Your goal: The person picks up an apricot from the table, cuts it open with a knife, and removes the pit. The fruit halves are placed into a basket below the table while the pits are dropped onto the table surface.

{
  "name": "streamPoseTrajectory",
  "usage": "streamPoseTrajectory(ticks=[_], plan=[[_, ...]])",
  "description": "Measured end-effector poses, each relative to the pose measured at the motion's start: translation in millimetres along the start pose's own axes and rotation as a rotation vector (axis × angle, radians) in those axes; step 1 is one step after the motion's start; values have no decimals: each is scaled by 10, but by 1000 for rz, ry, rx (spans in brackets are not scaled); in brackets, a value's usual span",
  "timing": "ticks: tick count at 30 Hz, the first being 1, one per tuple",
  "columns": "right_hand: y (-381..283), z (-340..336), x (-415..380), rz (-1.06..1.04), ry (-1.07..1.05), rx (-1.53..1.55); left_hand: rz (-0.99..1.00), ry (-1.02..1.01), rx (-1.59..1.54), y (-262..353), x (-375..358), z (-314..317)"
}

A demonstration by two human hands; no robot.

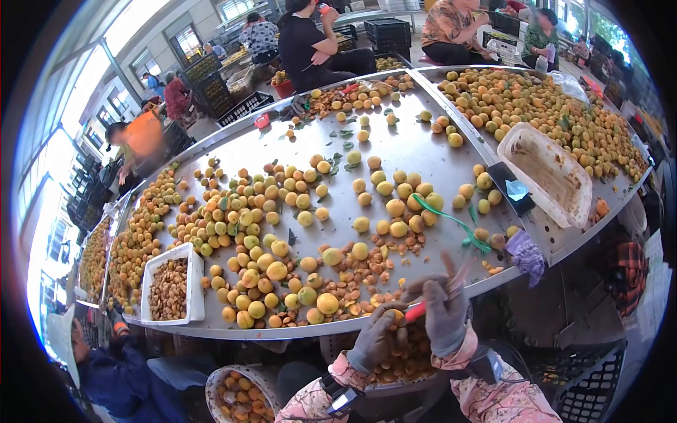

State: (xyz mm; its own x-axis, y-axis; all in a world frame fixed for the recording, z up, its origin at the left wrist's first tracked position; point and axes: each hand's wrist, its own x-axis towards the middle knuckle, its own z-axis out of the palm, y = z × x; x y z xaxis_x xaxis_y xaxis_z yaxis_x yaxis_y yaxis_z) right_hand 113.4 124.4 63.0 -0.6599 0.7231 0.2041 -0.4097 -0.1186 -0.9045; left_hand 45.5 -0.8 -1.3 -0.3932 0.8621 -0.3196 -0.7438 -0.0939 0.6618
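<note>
Gloved in grey, my left hand (372, 341) is closed at the table's front edge around an orange apricot (398, 317), mostly hidden by the fingers. My right hand (446, 321), also gloved, is closed on a red-handled tool (415, 312) that points toward the left hand; its working end cannot be made out. The right fingertips are smeared by motion. Below both hands is a container of apricot pieces (402, 363), partly covered by the wrists. Pits and split apricots (360, 275) lie on the metal table (395, 310) just beyond my hands.
Whole apricots (264, 264) spread across the table. A white tub of pits (199, 289) stands front left, an apricot bucket (243, 395) below. At right are a dirty white tub (546, 173), a black box (509, 189), a purple cloth (525, 255) and green string (462, 229). People sit around.
</note>
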Motion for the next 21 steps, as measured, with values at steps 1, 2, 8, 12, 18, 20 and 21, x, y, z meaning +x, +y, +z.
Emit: streamPoseTrajectory(ticks=[1, 2, 8, 12, 18, 20, 21], plan=[[85, -35, -39, -46, -64, -55, 21, 78, 8, -39, 10, -22], [95, -44, -60, -48, -61, -56, 44, 155, 15, -60, 20, -32], [-11, -48, -32, 12, -111, -31, -15, 54, -76, 30, -17, -32], [77, -112, -2, 151, -212, 17, 73, 217, -134, 181, -50, 65], [205, -231, 5, 147, -497, -171, 354, 302, 189, 385, -71, -94], [246, -222, -57, 444, -490, -60, 366, 233, 148, 381, -53, -105], [323, -196, -64, 454, -478, 44, 353, 217, 150, 374, -41, -65]])
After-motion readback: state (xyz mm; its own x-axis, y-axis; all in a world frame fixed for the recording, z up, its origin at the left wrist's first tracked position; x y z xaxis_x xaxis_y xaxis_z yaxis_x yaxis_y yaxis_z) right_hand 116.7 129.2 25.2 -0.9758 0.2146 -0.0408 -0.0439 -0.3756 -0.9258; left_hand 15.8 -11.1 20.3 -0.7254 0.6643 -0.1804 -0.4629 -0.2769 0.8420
